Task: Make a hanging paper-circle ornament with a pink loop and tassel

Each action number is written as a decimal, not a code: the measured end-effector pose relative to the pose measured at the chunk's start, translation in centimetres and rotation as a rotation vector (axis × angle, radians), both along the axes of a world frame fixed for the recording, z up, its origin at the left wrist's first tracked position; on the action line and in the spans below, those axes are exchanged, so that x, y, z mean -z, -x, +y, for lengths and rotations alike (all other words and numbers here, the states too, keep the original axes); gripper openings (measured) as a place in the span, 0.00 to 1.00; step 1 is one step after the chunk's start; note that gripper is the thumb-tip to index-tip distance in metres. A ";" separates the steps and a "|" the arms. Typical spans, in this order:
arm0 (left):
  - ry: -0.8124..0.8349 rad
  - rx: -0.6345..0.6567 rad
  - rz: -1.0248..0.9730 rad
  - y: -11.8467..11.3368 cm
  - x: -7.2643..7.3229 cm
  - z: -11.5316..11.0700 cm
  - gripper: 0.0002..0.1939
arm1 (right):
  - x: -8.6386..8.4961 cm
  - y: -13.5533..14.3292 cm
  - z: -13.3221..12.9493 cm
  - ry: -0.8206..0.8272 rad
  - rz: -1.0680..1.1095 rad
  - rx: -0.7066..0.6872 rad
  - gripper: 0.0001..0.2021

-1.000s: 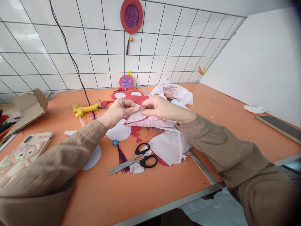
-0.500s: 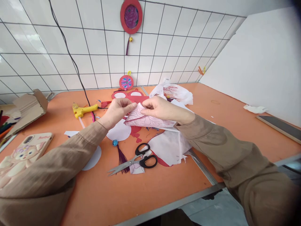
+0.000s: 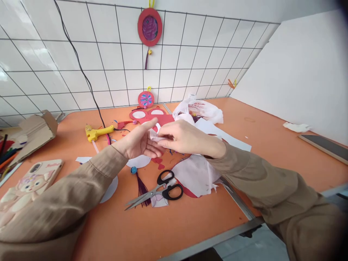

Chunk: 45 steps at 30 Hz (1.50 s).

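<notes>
My right hand (image 3: 187,137) pinches a small bunched piece of white patterned cloth (image 3: 155,136) above the middle of the table. Beside it, my left hand (image 3: 140,141) is palm up with the thumb and fingers apart, and the cloth lies against its fingers. Black-handled scissors (image 3: 156,192) rest below the hands, over a purple tassel (image 3: 141,188) with a blue bell and a cloth scrap (image 3: 160,201). White cloth (image 3: 194,174) lies on red paper right of the scissors.
A yellow glue gun (image 3: 99,132) and cardboard (image 3: 40,130) are on the left, with a phone (image 3: 32,188) nearer. Behind the hands are a plastic bag (image 3: 206,110) and red paper rings (image 3: 139,114). A round ornament (image 3: 149,27) hangs on the tiled wall.
The patterned cloth, held spread between both hands before, is now bunched small in my right fingers. My left hand has turned palm up and opened. The view has tilted up slightly.
</notes>
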<state>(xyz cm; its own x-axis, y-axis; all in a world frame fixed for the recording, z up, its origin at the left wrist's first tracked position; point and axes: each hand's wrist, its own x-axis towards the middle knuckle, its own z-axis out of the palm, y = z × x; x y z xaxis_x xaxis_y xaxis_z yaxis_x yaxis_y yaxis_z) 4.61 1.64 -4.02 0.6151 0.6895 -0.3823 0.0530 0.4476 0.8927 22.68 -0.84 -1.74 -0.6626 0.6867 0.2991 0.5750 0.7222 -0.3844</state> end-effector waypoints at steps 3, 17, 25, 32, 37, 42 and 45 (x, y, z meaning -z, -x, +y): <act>0.005 -0.046 -0.036 -0.2 0.9 -0.1 0.09 | -0.5 -0.5 0.0 0.131 -0.024 -0.022 0.15; -0.036 -0.126 -0.172 0.3 2.6 -0.8 0.07 | 0.1 -1.6 2.4 0.045 0.105 -0.051 0.06; -0.079 -0.199 -0.277 0.2 3.9 -1.7 0.12 | 0.0 -0.7 1.7 -0.092 -0.162 -0.076 0.09; -0.096 -0.165 -0.284 0.0 4.4 -1.6 0.17 | -0.3 -2.7 3.2 -0.223 -0.419 0.326 0.16; -0.140 -0.211 -0.273 -0.2 4.7 -1.6 0.17 | -0.9 -3.1 3.2 -0.294 -0.153 0.277 0.12; -0.227 -0.137 -0.203 -0.2 5.0 -1.4 0.11 | 1.3 -1.6 4.0 -0.161 0.053 -0.165 0.23; -0.318 -0.064 -0.095 -0.2 4.9 -1.6 0.07 | 3.1 -0.9 4.9 -0.093 0.080 -0.336 0.24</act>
